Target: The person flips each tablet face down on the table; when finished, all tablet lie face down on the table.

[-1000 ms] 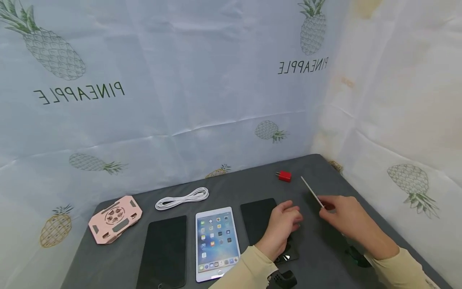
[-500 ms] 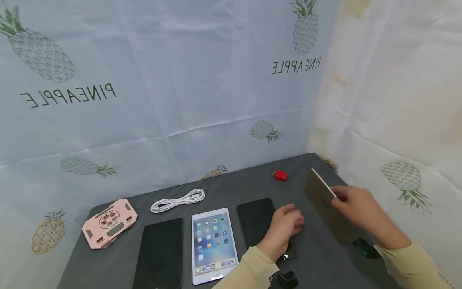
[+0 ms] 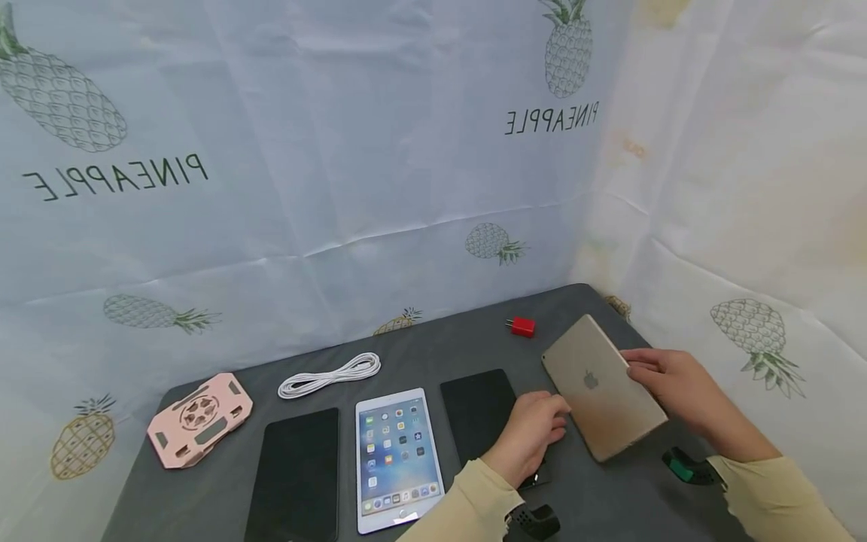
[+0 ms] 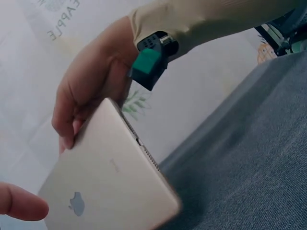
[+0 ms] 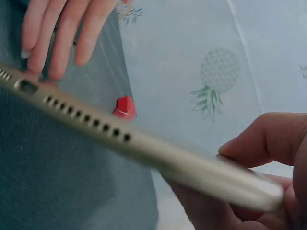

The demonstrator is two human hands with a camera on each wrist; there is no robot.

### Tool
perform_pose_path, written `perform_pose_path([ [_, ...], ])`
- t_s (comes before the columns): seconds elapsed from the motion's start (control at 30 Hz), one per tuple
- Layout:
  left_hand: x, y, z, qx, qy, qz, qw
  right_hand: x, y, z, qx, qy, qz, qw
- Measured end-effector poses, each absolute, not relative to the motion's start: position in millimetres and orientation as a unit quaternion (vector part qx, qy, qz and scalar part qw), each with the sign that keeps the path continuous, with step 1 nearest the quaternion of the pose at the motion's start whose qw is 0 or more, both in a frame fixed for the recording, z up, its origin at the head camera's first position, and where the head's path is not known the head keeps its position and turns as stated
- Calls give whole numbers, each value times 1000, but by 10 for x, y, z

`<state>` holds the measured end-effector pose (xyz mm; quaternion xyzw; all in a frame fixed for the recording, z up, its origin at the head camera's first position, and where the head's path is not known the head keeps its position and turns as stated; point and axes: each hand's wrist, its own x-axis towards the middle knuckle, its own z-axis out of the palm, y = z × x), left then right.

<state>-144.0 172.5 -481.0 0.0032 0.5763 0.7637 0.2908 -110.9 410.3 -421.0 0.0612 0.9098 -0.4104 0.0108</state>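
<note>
The left hand (image 3: 531, 436), fingers relaxed, is just beside a gold tablet (image 3: 604, 403); the right hand (image 3: 680, 395) pinches its edge, holding it tilted over the tabletop (image 3: 603, 508). Beyond lie a white cable (image 3: 355, 369), then a red plug (image 3: 523, 327).

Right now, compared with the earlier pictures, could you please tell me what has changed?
The gold tablet, seen edge-on at first, has turned so that its back faces the head camera, its lower side swinging towards the left hand; contact there is unclear. The right hand still pinches its edge. The white tablet, white cable, red adapter and pink case stayed put.
</note>
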Motion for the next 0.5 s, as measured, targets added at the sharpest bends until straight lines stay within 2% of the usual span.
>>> perform_pose_path([
  [0.27, -1477, 1751, -4847, -8, 569, 770, 289, -1112, 4210, -4397, 67, 819, -567, 63],
  [0.5, -1468, 1744, -4829, -14, 579, 767, 275, -1141, 4234, -4554, 91, 833, -543, 61],
])
